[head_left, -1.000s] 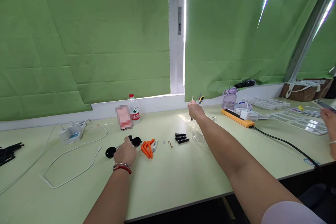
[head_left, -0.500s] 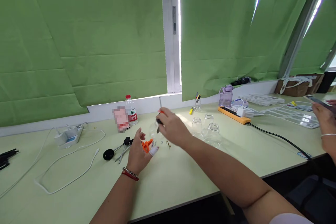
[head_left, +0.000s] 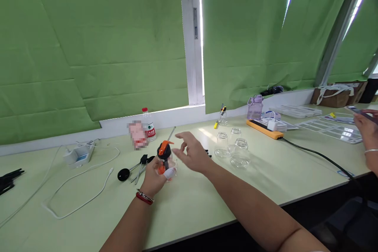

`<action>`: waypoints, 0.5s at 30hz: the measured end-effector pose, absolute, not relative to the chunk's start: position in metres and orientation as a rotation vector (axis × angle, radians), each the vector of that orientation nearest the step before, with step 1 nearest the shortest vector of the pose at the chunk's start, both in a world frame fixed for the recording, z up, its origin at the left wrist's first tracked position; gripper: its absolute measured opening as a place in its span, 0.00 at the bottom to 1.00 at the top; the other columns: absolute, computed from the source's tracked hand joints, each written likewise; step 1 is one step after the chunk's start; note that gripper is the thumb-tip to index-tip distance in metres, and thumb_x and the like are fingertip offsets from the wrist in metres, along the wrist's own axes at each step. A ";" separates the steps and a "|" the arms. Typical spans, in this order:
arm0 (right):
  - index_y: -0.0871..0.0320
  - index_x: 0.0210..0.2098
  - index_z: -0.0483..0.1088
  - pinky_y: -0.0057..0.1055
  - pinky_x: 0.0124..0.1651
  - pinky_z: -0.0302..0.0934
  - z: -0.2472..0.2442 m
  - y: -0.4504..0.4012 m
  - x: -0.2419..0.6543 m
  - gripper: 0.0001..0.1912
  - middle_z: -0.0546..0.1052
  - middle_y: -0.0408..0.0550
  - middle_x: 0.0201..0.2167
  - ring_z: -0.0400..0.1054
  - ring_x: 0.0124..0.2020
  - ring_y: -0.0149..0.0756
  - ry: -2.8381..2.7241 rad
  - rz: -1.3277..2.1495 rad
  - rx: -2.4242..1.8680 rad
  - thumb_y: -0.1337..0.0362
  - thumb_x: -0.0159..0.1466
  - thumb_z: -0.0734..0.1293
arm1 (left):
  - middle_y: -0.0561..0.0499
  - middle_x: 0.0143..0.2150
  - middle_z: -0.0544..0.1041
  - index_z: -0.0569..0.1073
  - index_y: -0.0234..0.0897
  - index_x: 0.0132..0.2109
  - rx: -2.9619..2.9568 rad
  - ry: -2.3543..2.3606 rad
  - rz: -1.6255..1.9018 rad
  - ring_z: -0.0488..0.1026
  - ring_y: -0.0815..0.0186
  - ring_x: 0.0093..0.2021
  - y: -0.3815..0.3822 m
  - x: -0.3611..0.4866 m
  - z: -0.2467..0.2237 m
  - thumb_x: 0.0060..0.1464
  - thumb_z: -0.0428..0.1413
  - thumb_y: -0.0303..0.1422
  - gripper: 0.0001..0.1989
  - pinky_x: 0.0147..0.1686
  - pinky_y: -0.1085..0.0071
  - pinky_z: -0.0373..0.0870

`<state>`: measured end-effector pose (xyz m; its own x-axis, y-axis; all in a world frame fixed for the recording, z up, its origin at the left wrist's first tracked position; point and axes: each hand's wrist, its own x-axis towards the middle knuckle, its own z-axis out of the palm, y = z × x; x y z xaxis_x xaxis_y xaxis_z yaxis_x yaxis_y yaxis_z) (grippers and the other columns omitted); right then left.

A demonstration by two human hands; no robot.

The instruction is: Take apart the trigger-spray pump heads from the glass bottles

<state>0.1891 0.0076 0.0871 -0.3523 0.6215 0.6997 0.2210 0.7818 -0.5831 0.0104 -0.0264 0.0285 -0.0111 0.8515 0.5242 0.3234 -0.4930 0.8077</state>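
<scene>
Though close, hands (head_left: 154,180) (head_left: 193,153) apart, half-curled

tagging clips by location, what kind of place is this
Probably a shared workroom or office: a long pale table bears clear jars, an orange power strip lies to their right, and another person's arm shows at the right edge.

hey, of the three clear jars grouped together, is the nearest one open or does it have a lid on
Open, and standing upright: the nearest jar shows its bare rim at the top, with no lid over it.
</scene>
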 end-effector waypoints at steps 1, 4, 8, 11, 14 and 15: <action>0.56 0.49 0.63 0.29 0.30 0.60 0.084 0.014 0.191 0.20 0.67 0.50 0.46 0.61 0.26 0.26 -1.810 0.552 -0.703 0.55 0.59 0.63 | 0.48 0.37 0.75 0.69 0.36 0.41 1.731 1.115 1.483 0.72 0.61 0.38 -0.027 0.010 0.029 0.41 0.60 0.28 0.16 0.39 0.64 0.68; 0.59 0.37 0.69 0.26 0.22 0.53 0.072 0.032 0.197 0.21 0.69 0.44 0.29 0.54 0.19 0.24 -1.546 0.937 -0.835 0.46 0.57 0.62 | 0.43 0.43 0.75 0.71 0.33 0.40 1.584 0.851 1.269 0.72 0.58 0.40 -0.030 0.008 0.031 0.40 0.59 0.28 0.16 0.40 0.63 0.67; 0.59 0.21 0.62 0.24 0.17 0.40 0.056 0.043 0.204 0.26 0.59 0.37 0.15 0.46 0.14 0.22 -1.282 1.464 -0.841 0.41 0.55 0.62 | 0.41 0.40 0.76 0.72 0.31 0.39 1.439 0.615 1.007 0.73 0.53 0.40 -0.034 0.004 0.034 0.37 0.58 0.30 0.17 0.41 0.59 0.66; 0.58 0.18 0.58 0.24 0.16 0.35 0.047 0.043 0.207 0.25 0.55 0.35 0.12 0.43 0.13 0.21 -1.155 1.636 -0.821 0.42 0.53 0.64 | 0.38 0.40 0.76 0.70 0.32 0.43 1.337 0.535 0.922 0.73 0.49 0.42 -0.034 0.000 0.030 0.37 0.58 0.30 0.21 0.42 0.56 0.65; 0.58 0.17 0.55 0.24 0.17 0.34 0.043 0.041 0.206 0.24 0.54 0.34 0.12 0.42 0.12 0.20 -1.154 1.701 -0.812 0.47 0.53 0.66 | 0.36 0.40 0.76 0.68 0.31 0.46 1.322 0.516 0.881 0.73 0.48 0.41 -0.032 -0.003 0.024 0.38 0.58 0.30 0.24 0.40 0.57 0.65; 0.58 0.17 0.55 0.24 0.17 0.34 0.042 0.040 0.206 0.23 0.54 0.34 0.11 0.42 0.12 0.20 -1.159 1.703 -0.808 0.49 0.53 0.67 | 0.36 0.39 0.77 0.67 0.30 0.47 1.324 0.510 0.879 0.74 0.48 0.41 -0.031 -0.003 0.023 0.39 0.58 0.30 0.24 0.39 0.57 0.65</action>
